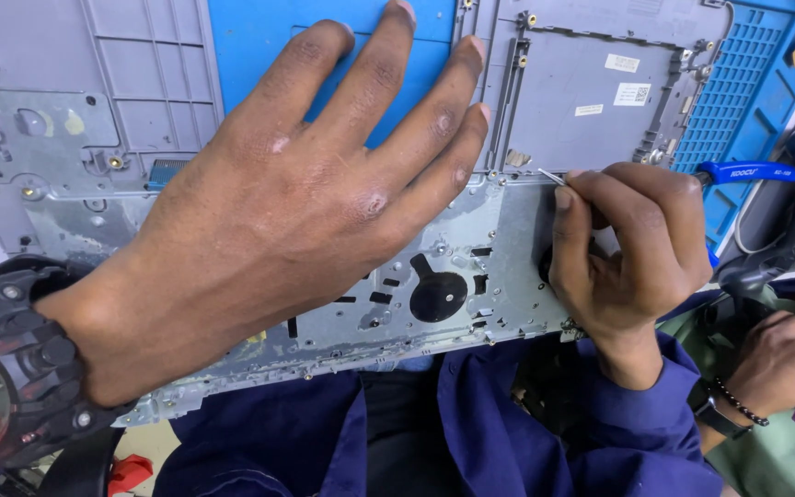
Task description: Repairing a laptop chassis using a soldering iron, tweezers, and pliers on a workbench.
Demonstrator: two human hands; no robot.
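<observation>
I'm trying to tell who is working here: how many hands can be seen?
3. The left hand is spread over the grey metal panel; the right hand pinches a thin metal tool; another person's hand is at lower right. Others may be hidden.

On the grey panel at the far right I see three small white rectangular stickers: one farthest, one with dark print just nearer, one narrow, to its left.
</observation>
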